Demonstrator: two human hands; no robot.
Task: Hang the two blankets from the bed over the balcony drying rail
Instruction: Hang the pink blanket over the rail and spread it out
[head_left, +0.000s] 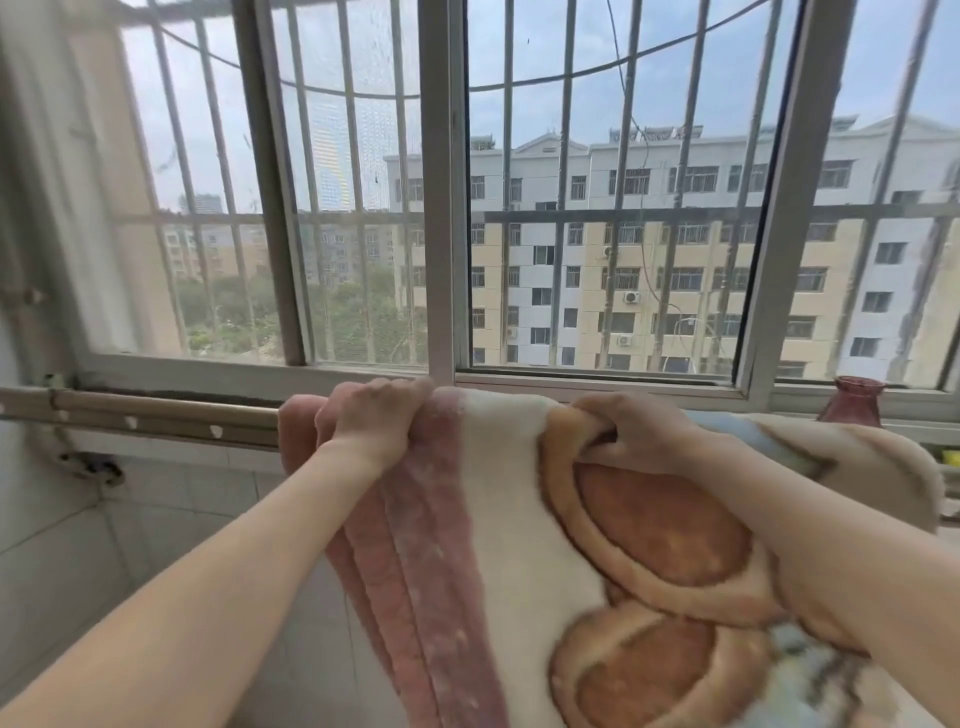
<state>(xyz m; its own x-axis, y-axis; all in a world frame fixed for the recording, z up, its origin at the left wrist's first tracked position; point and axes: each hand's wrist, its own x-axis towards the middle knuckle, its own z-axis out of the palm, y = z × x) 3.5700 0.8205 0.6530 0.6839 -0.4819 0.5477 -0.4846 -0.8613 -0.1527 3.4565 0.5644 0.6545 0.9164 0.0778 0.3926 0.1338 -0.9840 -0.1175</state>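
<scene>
A thick fleece blanket, cream with orange rounds and a pink border, lies draped over the balcony drying rail and hangs down toward me. My left hand grips the pink border on top of the rail. A little to the right, my right hand pinches a fold of the cream and orange part. The rail's bare brown tube shows only left of the blanket. At the right a bluish and cream stretch of fabric also covers the rail; I cannot tell whether it is a second blanket.
Just behind the rail runs the window sill with sliding windows and outer metal bars. A dark red vase stands on the sill at the right. A tiled wall is below the rail at the left.
</scene>
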